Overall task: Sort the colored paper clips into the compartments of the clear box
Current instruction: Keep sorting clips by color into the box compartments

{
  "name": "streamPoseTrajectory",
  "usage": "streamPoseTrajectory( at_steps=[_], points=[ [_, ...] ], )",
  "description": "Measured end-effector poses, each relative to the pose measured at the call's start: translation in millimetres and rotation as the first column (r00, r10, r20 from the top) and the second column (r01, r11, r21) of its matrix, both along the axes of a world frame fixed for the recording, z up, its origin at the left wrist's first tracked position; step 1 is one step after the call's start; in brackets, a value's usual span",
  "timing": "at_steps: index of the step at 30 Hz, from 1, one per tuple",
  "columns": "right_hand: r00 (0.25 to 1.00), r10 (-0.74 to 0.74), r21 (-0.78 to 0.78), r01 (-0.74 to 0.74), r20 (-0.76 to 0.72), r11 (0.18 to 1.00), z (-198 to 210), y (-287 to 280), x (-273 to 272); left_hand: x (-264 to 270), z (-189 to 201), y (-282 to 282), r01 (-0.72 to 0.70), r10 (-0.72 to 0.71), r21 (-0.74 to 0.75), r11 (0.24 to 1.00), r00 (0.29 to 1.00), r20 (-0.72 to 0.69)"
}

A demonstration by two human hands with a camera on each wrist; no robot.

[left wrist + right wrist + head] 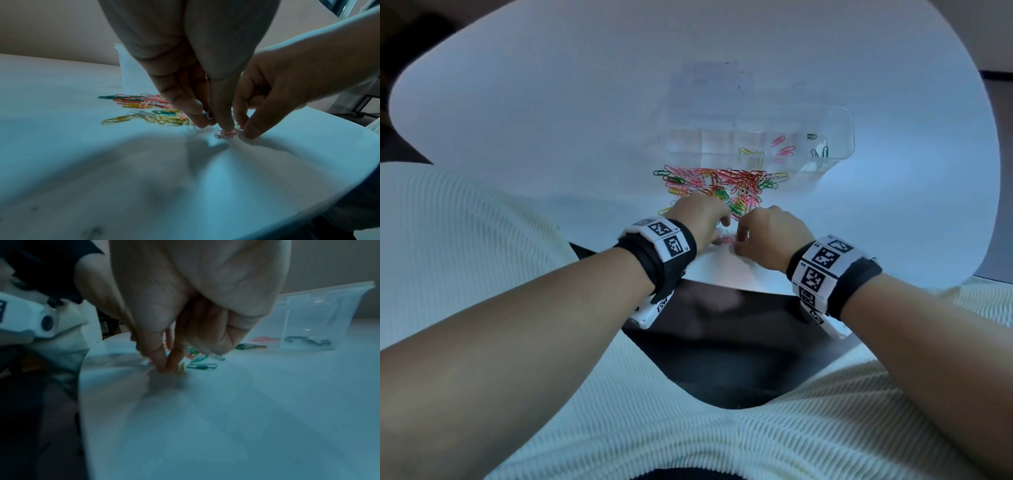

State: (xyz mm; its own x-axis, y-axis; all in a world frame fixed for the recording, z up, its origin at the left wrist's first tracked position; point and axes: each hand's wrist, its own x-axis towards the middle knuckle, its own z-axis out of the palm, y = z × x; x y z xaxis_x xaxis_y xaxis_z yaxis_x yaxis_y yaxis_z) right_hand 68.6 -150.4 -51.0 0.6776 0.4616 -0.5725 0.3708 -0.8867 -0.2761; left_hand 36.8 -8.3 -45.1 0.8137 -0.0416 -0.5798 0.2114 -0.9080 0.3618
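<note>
Paper clips (722, 185) lie in a mixed heap on the white table (551, 120), just in front of the clear box (835, 137), which already holds a few yellow, pink and green ones in separate compartments. Both hands work at the near edge of the heap. The left hand (697, 219) has its fingertips bunched down on a small pink cluster (226, 134) and seems to pinch a pale clip. The right hand (770, 234) has thumb and fingers curled close beside it; whether it grips a clip I cannot tell. Tangled clips may lift together and carry a wrong colour into a compartment, or slip off the nearby table edge.
</note>
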Motion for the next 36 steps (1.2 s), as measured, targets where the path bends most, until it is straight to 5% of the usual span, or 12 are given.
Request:
streamPoseTrajectory(
  at_steps=[8, 13, 21, 36],
  points=[
    [0.998, -0.029, 0.089, 0.025, 0.054, 0.996, 2.4, -7.7, 7.5, 1.7, -7.4, -3.9, 0.031, -0.026, 0.06, 0.998, 0.997, -0.071],
    [0.994, 0.052, 0.054, -0.058, 0.099, 0.997, 2.5, -2.6, 2.1, 0.1, -12.1, -3.4, 0.018, -0.014, 0.072, 0.997, 0.999, -0.043],
    [0.989, -0.015, 0.032, 0.011, 0.144, 0.999, 0.6, -6.1, 5.2, -1.1, -12.9, 1.9, -0.044, 0.043, 0.017, 0.999, 0.999, 0.025],
    [0.993, -0.099, -0.012, 0.1, 0.065, 0.995, -10.2, -1.0, 8.3, 0.1, -18.4, -7.5, 0.061, -0.062, 0.149, 0.987, 0.998, -0.002]
  ],
)
